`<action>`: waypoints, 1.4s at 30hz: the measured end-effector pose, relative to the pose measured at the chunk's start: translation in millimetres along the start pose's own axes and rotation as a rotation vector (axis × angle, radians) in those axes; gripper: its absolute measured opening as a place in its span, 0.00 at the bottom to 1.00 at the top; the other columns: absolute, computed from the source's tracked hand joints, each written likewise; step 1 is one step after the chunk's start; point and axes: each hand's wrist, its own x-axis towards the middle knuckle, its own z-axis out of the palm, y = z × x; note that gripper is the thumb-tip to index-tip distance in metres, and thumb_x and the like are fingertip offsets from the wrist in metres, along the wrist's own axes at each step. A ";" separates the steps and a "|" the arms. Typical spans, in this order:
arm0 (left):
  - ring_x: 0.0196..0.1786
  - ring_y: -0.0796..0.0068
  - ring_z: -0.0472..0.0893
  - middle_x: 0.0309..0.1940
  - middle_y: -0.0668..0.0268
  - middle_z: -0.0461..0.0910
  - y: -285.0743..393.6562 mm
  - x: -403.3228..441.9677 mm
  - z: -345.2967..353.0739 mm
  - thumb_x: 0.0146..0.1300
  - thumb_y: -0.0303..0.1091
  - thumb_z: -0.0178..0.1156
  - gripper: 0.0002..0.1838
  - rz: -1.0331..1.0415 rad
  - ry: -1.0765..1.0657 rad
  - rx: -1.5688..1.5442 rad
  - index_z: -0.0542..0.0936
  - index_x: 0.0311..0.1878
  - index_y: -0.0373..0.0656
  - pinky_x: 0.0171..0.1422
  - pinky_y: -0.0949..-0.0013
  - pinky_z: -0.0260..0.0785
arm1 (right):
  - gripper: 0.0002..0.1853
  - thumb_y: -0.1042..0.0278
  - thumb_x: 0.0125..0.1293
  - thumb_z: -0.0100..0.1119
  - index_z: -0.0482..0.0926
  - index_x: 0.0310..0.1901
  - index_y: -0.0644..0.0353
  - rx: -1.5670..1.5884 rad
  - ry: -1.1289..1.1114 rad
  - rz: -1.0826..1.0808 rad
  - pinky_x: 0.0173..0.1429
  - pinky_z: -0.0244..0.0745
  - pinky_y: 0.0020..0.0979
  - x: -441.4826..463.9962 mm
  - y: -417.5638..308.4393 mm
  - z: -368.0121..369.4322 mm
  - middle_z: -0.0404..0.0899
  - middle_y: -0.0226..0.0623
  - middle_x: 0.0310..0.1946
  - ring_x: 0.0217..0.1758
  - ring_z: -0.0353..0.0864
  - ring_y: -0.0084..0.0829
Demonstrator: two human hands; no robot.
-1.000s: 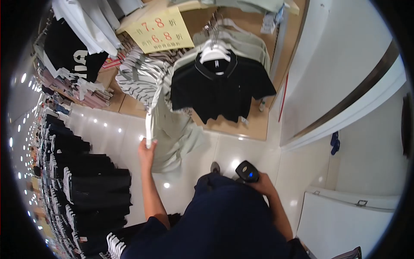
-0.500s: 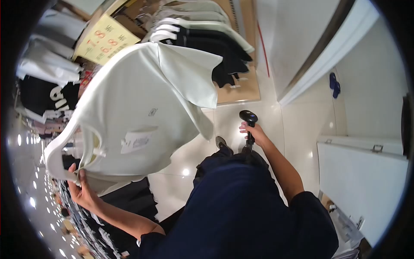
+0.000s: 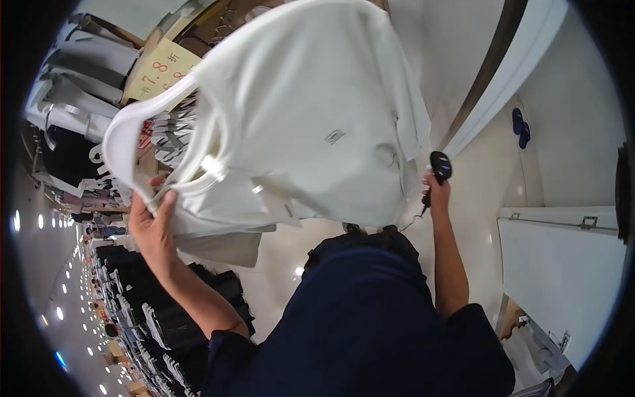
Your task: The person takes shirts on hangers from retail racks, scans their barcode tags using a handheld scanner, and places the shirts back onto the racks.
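Observation:
A pale off-white T-shirt [image 3: 297,112] hangs on a white clothes hanger [image 3: 122,142] across the upper middle. My left hand [image 3: 155,212] is closed around the hanger at the shirt's collar. A small dark logo [image 3: 335,136] sits on the chest. A white paper tag [image 3: 274,198] hangs below the neckline, turned so its print cannot be read. To the right of the shirt, my right hand [image 3: 436,192] grips a black barcode scanner [image 3: 441,167] by its handle. The scanner's rounded head points up, and a thin cord trails beneath.
A yellow sign [image 3: 159,69] with red numbers stands behind the shirt. Racks of dark clothes [image 3: 192,311] fill the lower left. On the right are a white door panel [image 3: 562,264], a wall edge and blue slippers [image 3: 521,128] on the tiled floor [image 3: 476,231].
The shirt and my left hand have moved up and to the right, and the shirt now faces me more fully. My right hand has moved right and slightly up with the scanner.

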 end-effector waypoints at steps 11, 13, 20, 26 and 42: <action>0.42 0.84 0.76 0.41 0.73 0.80 30.8 14.7 72.7 0.59 0.24 0.72 0.20 0.000 -0.210 -0.135 0.81 0.55 0.37 0.49 0.79 0.67 | 0.11 0.70 0.56 0.77 0.85 0.38 0.61 0.080 -0.281 -0.160 0.36 0.74 0.23 -118.4 -146.8 68.7 0.83 0.25 0.29 0.30 0.79 0.16; 0.41 0.84 0.75 0.40 0.73 0.80 32.4 18.0 77.1 0.59 0.24 0.72 0.20 0.003 -0.213 -0.129 0.81 0.55 0.38 0.48 0.79 0.67 | 0.11 0.70 0.57 0.77 0.85 0.39 0.62 -0.036 -0.376 -0.118 0.41 0.76 0.23 -121.9 -153.9 77.0 0.85 0.27 0.33 0.34 0.80 0.16; 0.42 0.84 0.76 0.41 0.72 0.80 32.7 16.0 78.5 0.58 0.25 0.73 0.19 -0.033 -0.199 -0.132 0.81 0.54 0.37 0.50 0.77 0.67 | 0.20 0.75 0.55 0.73 0.81 0.50 0.67 -0.071 -0.541 -0.444 0.52 0.78 0.31 -147.8 -159.1 76.6 0.87 0.41 0.41 0.45 0.85 0.28; 0.44 0.83 0.78 0.42 0.72 0.81 21.1 12.5 70.3 0.59 0.25 0.73 0.19 -0.031 -0.209 -0.161 0.81 0.54 0.36 0.52 0.76 0.69 | 0.20 0.69 0.59 0.69 0.77 0.52 0.63 -0.239 -0.741 -0.459 0.50 0.79 0.36 -183.0 -172.7 87.6 0.85 0.51 0.41 0.45 0.86 0.48; 0.35 0.71 0.86 0.37 0.63 0.89 -59.7 -42.0 109.6 0.55 0.35 0.76 0.17 -0.001 -0.575 0.167 0.88 0.48 0.48 0.43 0.69 0.78 | 0.25 0.80 0.52 0.72 0.76 0.54 0.64 -0.290 -0.324 -0.690 0.52 0.76 0.30 -169.1 -199.0 44.7 0.84 0.38 0.44 0.45 0.83 0.28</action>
